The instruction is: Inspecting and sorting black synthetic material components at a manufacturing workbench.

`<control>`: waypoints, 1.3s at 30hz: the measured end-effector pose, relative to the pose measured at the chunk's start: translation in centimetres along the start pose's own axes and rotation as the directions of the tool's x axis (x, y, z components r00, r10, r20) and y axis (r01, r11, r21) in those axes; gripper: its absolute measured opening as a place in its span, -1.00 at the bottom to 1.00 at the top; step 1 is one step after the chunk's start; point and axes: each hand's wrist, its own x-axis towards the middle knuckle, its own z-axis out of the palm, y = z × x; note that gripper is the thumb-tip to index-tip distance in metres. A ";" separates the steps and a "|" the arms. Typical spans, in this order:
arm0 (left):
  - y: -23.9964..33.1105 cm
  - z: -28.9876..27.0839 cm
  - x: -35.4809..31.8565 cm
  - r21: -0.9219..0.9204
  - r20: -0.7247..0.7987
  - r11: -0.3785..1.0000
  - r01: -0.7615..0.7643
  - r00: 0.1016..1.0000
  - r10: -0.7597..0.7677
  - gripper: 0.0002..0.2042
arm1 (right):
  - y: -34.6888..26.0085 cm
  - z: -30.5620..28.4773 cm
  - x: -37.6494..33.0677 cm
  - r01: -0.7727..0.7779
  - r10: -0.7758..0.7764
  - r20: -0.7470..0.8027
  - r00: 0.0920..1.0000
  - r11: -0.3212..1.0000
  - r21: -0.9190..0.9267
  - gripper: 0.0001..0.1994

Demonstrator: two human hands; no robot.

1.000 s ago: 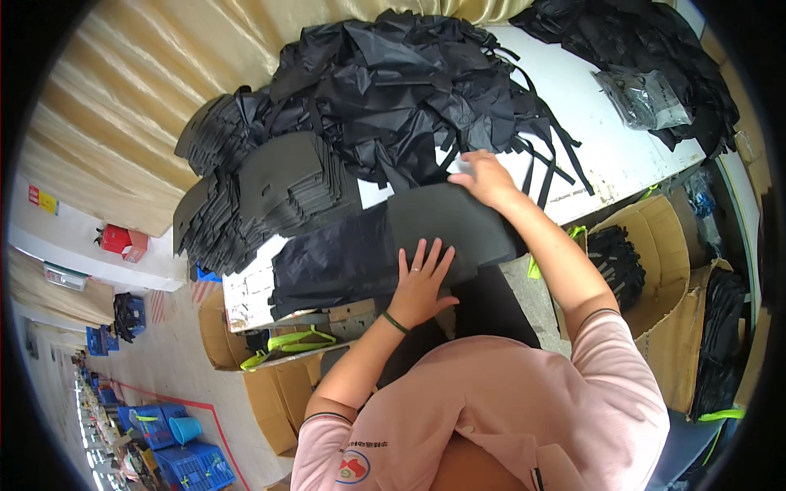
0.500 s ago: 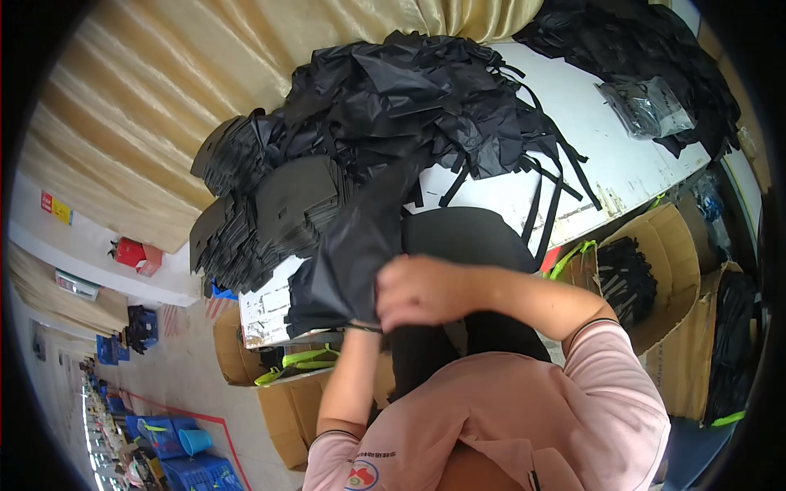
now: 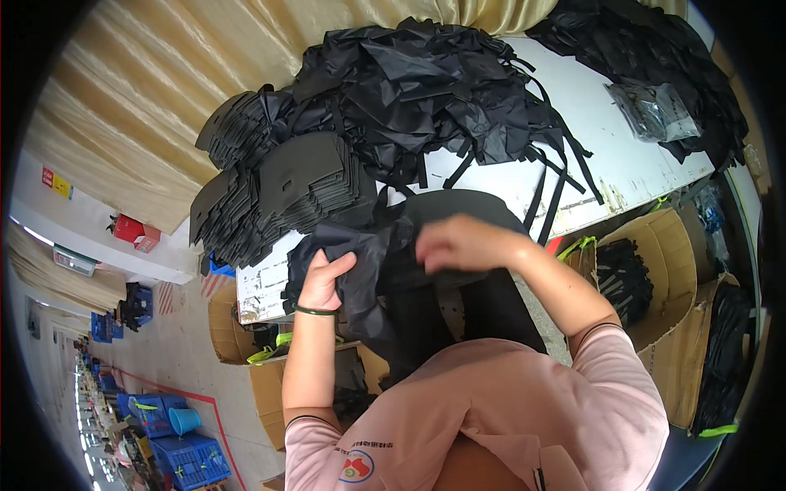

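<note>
My left hand [image 3: 322,282], with a dark bangle at the wrist, grips a limp black fabric piece [image 3: 364,274] near the table's front edge. Its thumb shows on top, while the other fingers are hidden by the cloth. Just to the right of the cloth, my right hand [image 3: 463,244] hovers over a flat black panel [image 3: 458,204] with a rounded edge. Motion smears its fingers, so I cannot make out whether they hold anything. Beyond my left hand stand stacks of stiff black panels [image 3: 307,184], with a slot visible in the top one.
Heaped black fabric pieces with straps [image 3: 409,86] cover the back of the white table [image 3: 573,106]. A clear plastic packet [image 3: 655,110] lies at the far right. Cardboard boxes [image 3: 667,262] holding black parts stand right and below. Blue crates [image 3: 192,462] sit on the left floor.
The black fabric has come down from its raised, stretched position and now hangs folded in my left hand. My left hand has moved up and left into view; my right hand has shifted right, away from it.
</note>
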 end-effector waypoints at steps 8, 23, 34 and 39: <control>2.7 0.7 -2.8 0.024 0.171 0.992 -0.122 0.978 0.116 -0.54 | -1.9 0.2 2.6 0.360 -0.357 -0.334 0.873 0.931 -0.054 -0.71; 6.2 5.6 -0.8 0.456 0.405 0.889 -0.039 0.899 -0.168 -0.55 | -14.3 -6.4 3.2 0.314 -0.332 0.109 0.937 0.666 -0.677 -0.88; 2.9 -0.4 -2.6 0.687 0.274 0.672 0.277 0.758 -0.593 -0.76 | -10.9 -11.7 1.7 -0.007 -0.138 -0.122 0.983 0.632 -0.775 -0.85; 3.8 -3.9 -4.3 0.771 0.009 0.513 0.377 0.799 -0.602 -0.88 | -6.4 -14.2 0.2 -0.122 -0.107 -0.252 0.962 0.656 -0.745 -0.87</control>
